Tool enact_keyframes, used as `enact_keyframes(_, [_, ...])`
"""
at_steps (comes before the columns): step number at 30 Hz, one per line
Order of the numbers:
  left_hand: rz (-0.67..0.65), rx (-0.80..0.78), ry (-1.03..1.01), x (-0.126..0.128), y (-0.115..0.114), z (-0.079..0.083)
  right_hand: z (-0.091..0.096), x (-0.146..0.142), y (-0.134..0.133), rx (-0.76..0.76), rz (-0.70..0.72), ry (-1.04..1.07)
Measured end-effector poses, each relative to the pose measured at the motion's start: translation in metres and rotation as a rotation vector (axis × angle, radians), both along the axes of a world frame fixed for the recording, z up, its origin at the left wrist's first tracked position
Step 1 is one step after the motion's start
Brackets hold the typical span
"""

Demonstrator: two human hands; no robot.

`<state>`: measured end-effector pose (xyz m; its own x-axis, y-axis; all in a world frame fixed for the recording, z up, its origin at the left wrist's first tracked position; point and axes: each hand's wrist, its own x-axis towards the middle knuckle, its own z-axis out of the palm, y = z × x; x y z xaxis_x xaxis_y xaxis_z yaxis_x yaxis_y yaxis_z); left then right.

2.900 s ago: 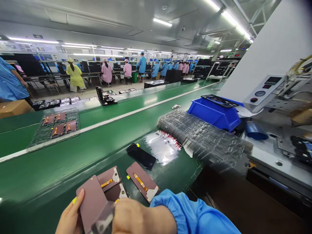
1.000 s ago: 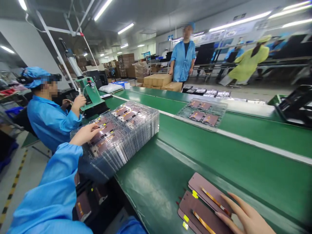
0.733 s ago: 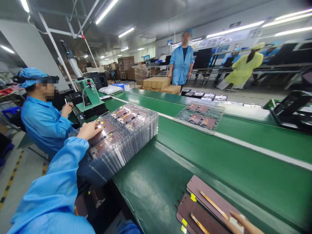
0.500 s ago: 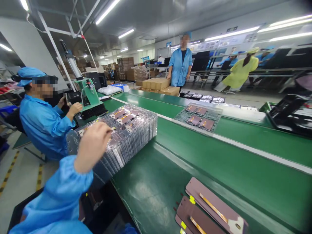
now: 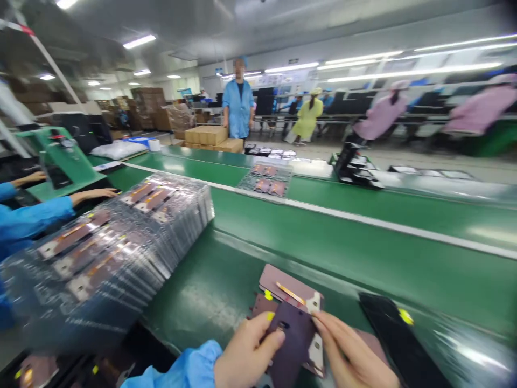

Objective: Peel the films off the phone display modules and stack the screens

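My left hand (image 5: 248, 350) pinches a dark brown flat panel (image 5: 293, 339) by its left edge, thumb on top. The panel has a small cutout near its upper end and is tilted above the green bench. At its upper right edge are the closed fingertips of my right hand (image 5: 347, 345), also gripping it. Just behind lies a brown panel (image 5: 278, 277) with an orange flex strip and a pale end piece. More brown panels with yellow tabs are partly hidden under my hands.
A tall stack of clear plastic trays (image 5: 177, 237) with brown panels stands at left. Another clear tray (image 5: 264, 180) lies across the bench. A black slab (image 5: 398, 328) with a yellow tab is at right. A co-worker's hand (image 5: 97, 194) is beside the stack, near a green press (image 5: 64, 161).
The view has swung right. My left hand has moved from above the tray stack to the panels in front of me and now holds a dark panel. My right hand has come into view.
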<state>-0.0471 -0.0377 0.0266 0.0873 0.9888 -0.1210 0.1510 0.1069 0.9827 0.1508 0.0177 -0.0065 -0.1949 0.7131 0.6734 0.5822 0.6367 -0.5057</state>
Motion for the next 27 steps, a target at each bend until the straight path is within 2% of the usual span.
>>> enact_keyframes(2, [0.062,-0.019,-0.060,0.000,0.007,-0.006,0.009,-0.013,-0.004,0.218,-0.062,-0.023])
enact_keyframes(4, [0.115,-0.025,-0.115,-0.001,0.016,-0.009,0.018,-0.028,-0.009,0.310,0.016,-0.012])
enact_keyframes(6, [0.135,-0.037,-0.151,-0.002,0.024,-0.012,0.028,-0.038,-0.013,0.230,0.168,0.035])
enact_keyframes(8, [0.102,-0.064,-0.168,-0.004,0.029,-0.015,0.035,-0.042,-0.011,0.059,0.232,0.119])
enact_keyframes(12, [-0.026,-0.133,-0.118,-0.004,0.028,-0.016,0.037,-0.037,0.007,-0.230,0.145,0.298])
enact_keyframes(16, [-0.147,-0.125,-0.088,-0.003,0.025,-0.008,0.035,-0.030,0.026,-0.334,0.185,0.266])
enact_keyframes(18, [-0.179,-0.120,-0.077,-0.003,0.025,-0.004,0.036,-0.029,0.029,-0.236,0.211,0.164])
enact_keyframes(20, [-0.152,-0.118,-0.062,-0.001,0.025,-0.003,0.037,-0.031,0.026,0.032,0.157,-0.007])
enact_keyframes(22, [-0.066,-0.125,-0.047,0.002,0.027,-0.006,0.038,-0.034,0.020,0.305,0.077,-0.163])
enact_keyframes(23, [-0.020,-0.133,-0.054,0.003,0.028,-0.007,0.038,-0.036,0.016,0.392,0.058,-0.220])
enact_keyframes(27, [0.038,-0.171,-0.189,0.004,0.034,-0.010,0.037,-0.043,-0.002,0.499,0.160,-0.307])
